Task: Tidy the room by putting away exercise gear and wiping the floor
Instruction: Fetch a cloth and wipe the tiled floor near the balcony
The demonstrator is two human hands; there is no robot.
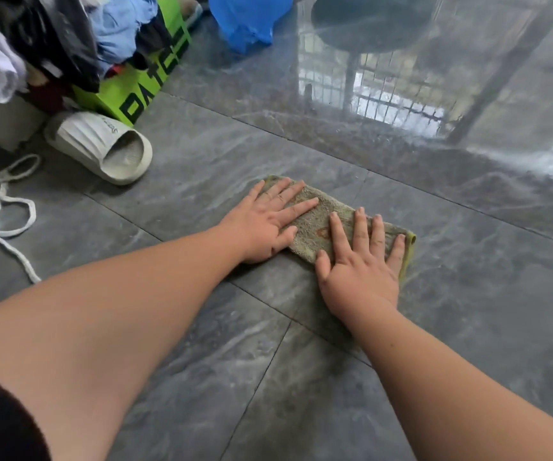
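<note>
Cloth (318,224): folded, olive-green, flat on the grey tiled floor (468,311) near frame centre. Left hand (261,224): fingers straight and spread, pressed flat on the cloth's 10 o'clock end. Right hand (360,264): likewise flat, covering the 4 o'clock end. Pale slipper (102,148) lay at 10 o'clock from the cloth, white cord (5,207) at 9 o'clock, green bag (142,91) beyond.

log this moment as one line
phase: floor wipe | left hand: flat on cloth | right hand: flat on cloth | floor: grey tile
</note>
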